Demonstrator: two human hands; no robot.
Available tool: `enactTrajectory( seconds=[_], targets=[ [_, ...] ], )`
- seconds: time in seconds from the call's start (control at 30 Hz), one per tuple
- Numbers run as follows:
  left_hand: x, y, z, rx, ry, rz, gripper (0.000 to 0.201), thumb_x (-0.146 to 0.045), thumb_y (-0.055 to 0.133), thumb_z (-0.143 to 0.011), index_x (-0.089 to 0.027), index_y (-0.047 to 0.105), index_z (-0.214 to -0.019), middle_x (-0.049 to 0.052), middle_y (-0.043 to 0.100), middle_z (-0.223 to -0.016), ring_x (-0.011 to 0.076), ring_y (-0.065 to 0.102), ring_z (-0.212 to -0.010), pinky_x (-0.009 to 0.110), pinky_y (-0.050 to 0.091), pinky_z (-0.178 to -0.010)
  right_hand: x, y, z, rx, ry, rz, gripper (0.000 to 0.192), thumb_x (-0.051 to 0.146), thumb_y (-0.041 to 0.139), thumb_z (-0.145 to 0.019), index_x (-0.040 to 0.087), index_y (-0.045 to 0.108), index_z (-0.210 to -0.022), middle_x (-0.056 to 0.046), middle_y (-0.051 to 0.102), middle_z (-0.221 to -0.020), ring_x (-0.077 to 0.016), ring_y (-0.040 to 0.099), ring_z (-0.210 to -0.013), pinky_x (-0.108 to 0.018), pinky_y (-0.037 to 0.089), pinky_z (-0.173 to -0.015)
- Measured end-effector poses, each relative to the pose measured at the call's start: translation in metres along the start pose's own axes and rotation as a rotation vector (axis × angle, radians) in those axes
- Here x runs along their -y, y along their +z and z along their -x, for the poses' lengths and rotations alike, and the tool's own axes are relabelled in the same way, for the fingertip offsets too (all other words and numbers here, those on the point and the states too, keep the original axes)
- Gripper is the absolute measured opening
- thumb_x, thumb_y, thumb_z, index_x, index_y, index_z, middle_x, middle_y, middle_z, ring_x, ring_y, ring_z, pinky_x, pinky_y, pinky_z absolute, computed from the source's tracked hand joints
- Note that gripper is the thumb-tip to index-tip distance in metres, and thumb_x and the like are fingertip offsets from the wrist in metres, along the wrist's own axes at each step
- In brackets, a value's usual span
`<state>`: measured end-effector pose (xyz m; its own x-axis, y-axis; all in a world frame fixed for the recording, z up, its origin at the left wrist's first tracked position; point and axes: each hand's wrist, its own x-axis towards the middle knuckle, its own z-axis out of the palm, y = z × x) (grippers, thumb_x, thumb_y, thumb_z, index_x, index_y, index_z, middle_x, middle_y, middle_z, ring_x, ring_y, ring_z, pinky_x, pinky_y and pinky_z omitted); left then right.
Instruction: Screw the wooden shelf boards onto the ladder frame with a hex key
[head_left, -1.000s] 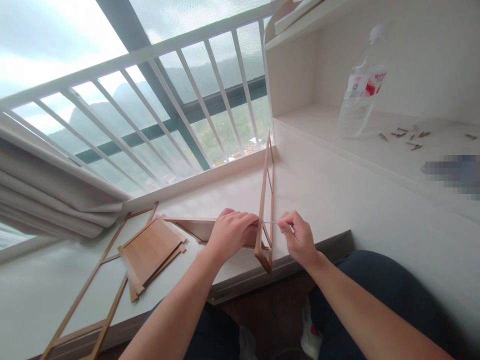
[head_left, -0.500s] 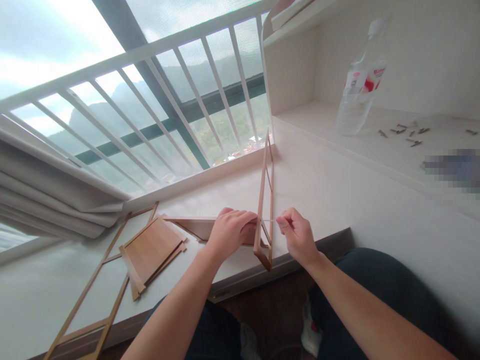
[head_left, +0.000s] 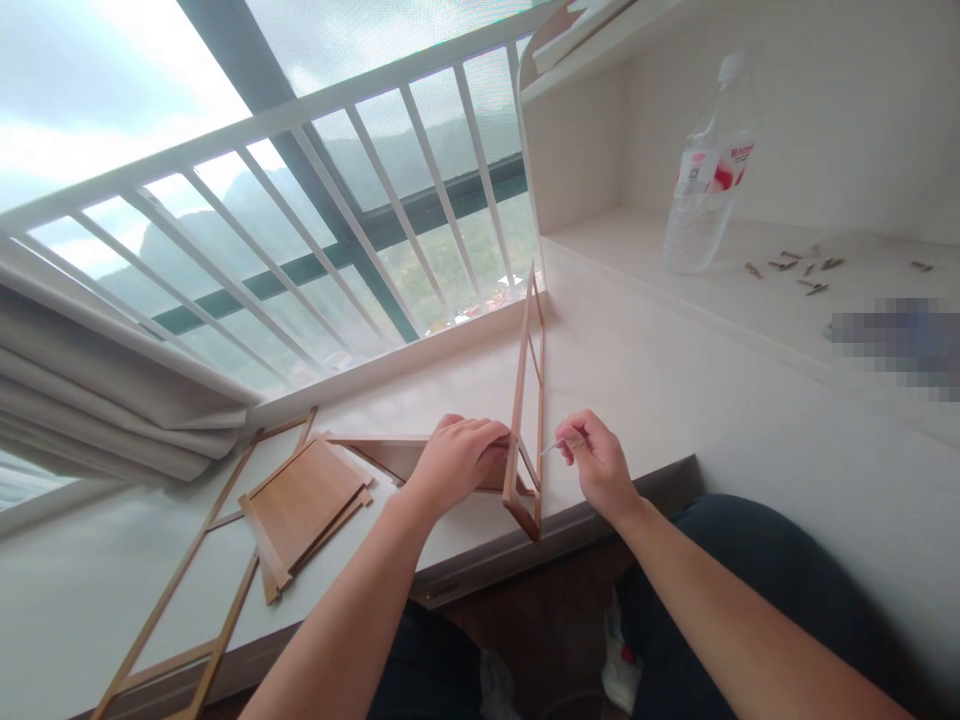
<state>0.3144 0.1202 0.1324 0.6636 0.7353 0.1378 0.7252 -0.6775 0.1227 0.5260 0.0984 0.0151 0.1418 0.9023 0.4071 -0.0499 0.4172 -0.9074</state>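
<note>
A brown wooden frame [head_left: 519,420] stands on edge on the white ledge, with a wooden panel [head_left: 409,455] meeting it from the left. My left hand [head_left: 461,455] is closed over the panel's top edge, fingertips against the frame at the joint. On the frame's other side, my right hand [head_left: 596,460] pinches a thin silvery rod that looks like a hex key [head_left: 551,447]. Its tip points at the frame and appears slightly apart from it. My left palm hides part of the panel.
Stacked wooden panels [head_left: 307,510] lie partly over another wooden frame [head_left: 172,565] at left. A plastic bottle [head_left: 701,220] and several loose screws [head_left: 814,265] rest on the shelf [head_left: 622,228] at right. Behind the ledge [head_left: 450,375] runs a white railing [head_left: 300,225].
The hex key's tip has come back from the joint in the frame and now tilts downward. My right hand has turned slightly; my left hand keeps its hold on the panel.
</note>
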Motion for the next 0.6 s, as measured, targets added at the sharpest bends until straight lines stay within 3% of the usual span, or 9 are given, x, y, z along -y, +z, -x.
enactTrajectory(
  seconds=[0.3, 0.43, 0.6],
  targets=[
    [0.001, -0.005, -0.003, 0.034, 0.039, -0.025, 0.014, -0.017, 0.052, -0.095, -0.022, 0.064, -0.090, 0.000, 0.073, -0.087, 0.0171, 0.067, -0.083, 0.030, 0.037, -0.083, -0.007, 0.011, 0.000, 0.279, 0.243, 0.020, 0.037, 0.054, 0.052, -0.097, 0.020, 0.057, -0.083, 0.001, 0.058, -0.069, -0.0151, 0.055, -0.062, -0.028, 0.044, -0.061],
    [0.002, -0.006, -0.005, 0.039, 0.047, -0.018, 0.014, -0.017, 0.052, -0.094, -0.022, 0.063, -0.086, 0.000, 0.071, -0.083, 0.0164, 0.066, -0.079, 0.029, 0.038, -0.079, -0.013, 0.015, 0.005, 0.386, 0.254, 0.051, 0.041, 0.059, 0.051, -0.096, 0.020, 0.056, -0.082, 0.001, 0.058, -0.066, -0.0150, 0.054, -0.062, -0.028, 0.043, -0.061],
    [0.002, -0.007, -0.005, 0.042, 0.055, -0.016, 0.018, -0.015, 0.050, -0.093, -0.022, 0.064, -0.085, 0.000, 0.071, -0.081, 0.0164, 0.066, -0.078, 0.028, 0.038, -0.078, -0.017, 0.016, 0.006, 0.402, 0.243, 0.087, 0.043, 0.061, 0.051, -0.096, 0.020, 0.056, -0.083, 0.001, 0.059, -0.068, -0.0152, 0.055, -0.063, -0.027, 0.044, -0.061]
  ],
)
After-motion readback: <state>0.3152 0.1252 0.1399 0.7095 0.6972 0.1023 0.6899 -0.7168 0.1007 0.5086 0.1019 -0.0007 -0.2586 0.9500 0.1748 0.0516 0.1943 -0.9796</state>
